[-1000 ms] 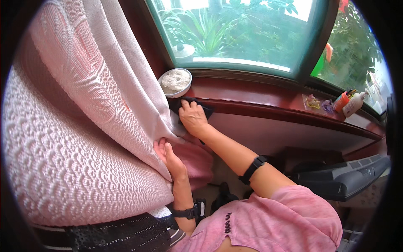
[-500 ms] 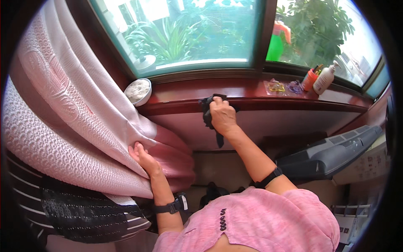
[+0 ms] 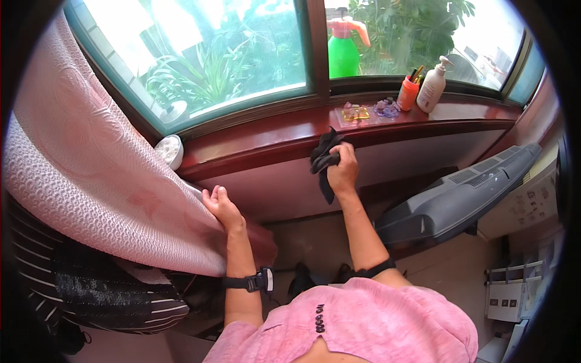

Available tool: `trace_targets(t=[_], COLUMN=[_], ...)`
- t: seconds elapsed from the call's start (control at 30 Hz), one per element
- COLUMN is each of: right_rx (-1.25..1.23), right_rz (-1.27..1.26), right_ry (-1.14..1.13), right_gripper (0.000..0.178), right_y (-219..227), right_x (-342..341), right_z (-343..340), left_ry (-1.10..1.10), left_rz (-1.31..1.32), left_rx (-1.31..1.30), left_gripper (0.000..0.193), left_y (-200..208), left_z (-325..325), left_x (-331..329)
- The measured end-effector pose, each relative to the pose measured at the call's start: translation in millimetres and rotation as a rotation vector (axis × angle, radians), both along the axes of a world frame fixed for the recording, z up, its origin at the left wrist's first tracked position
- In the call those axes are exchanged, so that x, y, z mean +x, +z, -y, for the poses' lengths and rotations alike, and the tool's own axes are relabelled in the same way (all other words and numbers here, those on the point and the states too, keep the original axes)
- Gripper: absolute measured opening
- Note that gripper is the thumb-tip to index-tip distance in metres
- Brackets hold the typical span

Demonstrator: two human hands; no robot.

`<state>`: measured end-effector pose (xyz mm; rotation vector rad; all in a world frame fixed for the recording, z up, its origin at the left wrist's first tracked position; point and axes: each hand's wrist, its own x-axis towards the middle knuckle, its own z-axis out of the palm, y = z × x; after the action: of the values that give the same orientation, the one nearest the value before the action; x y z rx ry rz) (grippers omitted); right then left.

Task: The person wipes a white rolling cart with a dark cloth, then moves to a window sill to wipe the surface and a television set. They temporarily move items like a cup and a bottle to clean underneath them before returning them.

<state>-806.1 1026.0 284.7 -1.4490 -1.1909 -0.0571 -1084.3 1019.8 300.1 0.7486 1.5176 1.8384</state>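
Observation:
My right hand (image 3: 344,168) is closed on a crumpled black cloth (image 3: 325,160), held just in front of the sill's edge with one end dangling. The dark red windowsill (image 3: 254,134) runs behind it. On the left, my left hand (image 3: 224,209) lies against the edge of the pink textured curtain (image 3: 121,175), palm turned up. Its fingers are loosely bent and apart, with no grip on the fabric that I can see.
A white bowl (image 3: 170,151) stands at the sill's left end, partly behind the curtain. Small ornaments (image 3: 356,113), an orange pen cup (image 3: 408,92) and a white pump bottle (image 3: 431,88) stand toward the right. Below them is a large dark grey appliance (image 3: 454,196). A green sprayer (image 3: 344,54) shows behind the glass.
My right hand has carried the black cloth right along the sill, toward the ornaments. The view has turned to the right. My left hand remains by the curtain, which now covers part of the bowl.

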Motion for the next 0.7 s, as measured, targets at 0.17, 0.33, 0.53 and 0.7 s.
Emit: trace_targets(t=[0.17, 0.33, 0.53, 0.7], right_rx=[-0.637, -0.817, -0.920, -0.959], right_rz=[-0.038, 0.031, 0.131, 0.044], right_ry=[0.500, 0.505, 0.550, 0.590], right_gripper=[0.026, 0.021, 0.027, 0.031], right_y=[-42.6, -65.5, -54.6, -68.6], right_x=[-19.5, -44.4, -49.0, -48.1], right_z=[32.3, 59.6, 72.3, 93.2], left_ry=[-0.146, -0.460, -0.600, -0.637], left_rz=[-0.158, -0.740, -1.435, -1.644], left_rx=[0.057, 0.301, 0.530, 0.483], left_gripper=[0.041, 0.027, 0.045, 0.061], left_y=[-2.0, 20.4, 40.3, 33.1], left_z=[-1.1, -9.0, -37.0, -61.1], left_x=[55.7, 119.6, 207.8, 241.6])
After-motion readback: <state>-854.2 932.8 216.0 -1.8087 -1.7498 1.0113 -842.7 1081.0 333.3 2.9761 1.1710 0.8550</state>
